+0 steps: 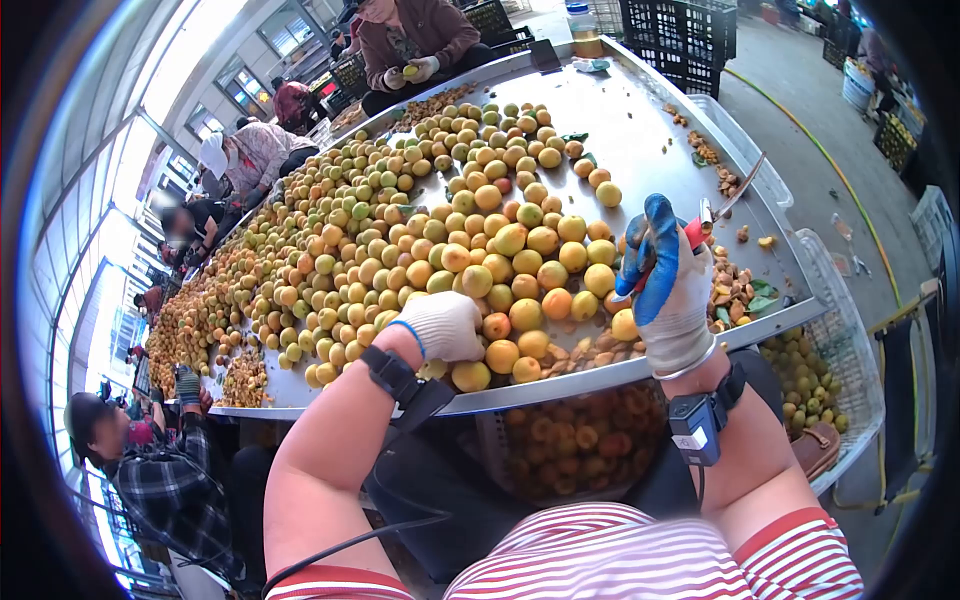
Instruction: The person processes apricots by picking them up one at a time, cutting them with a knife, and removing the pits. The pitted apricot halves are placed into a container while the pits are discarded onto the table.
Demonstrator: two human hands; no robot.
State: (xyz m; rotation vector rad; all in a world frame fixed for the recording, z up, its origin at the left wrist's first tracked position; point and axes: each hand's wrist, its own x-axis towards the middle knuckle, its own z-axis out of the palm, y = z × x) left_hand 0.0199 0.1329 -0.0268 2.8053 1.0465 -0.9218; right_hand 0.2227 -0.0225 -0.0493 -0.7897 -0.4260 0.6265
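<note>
My left hand [440, 328], in a white knit glove, is curled among the apricots [450, 258] near the front edge of the metal table [640, 150]. Its fingertips are hidden, so I cannot see what is in them. My right hand [672, 295], in a white glove with blue-coated fingers, is raised over the table's edge. It is closed around a red-handled tool [700, 232] whose thin metal end points up and right. Loose brown pits [590, 355] lie between my hands. Cut scraps and leaves [735, 290] are heaped right of my right hand.
Under the table edge is a container of halved apricots [580, 445]. A clear crate [850, 350] with greenish fruit stands at right. Stacked black crates [680, 40] and a jar [583, 30] are at the far end. Co-workers [415, 45] line the table's far and left sides.
</note>
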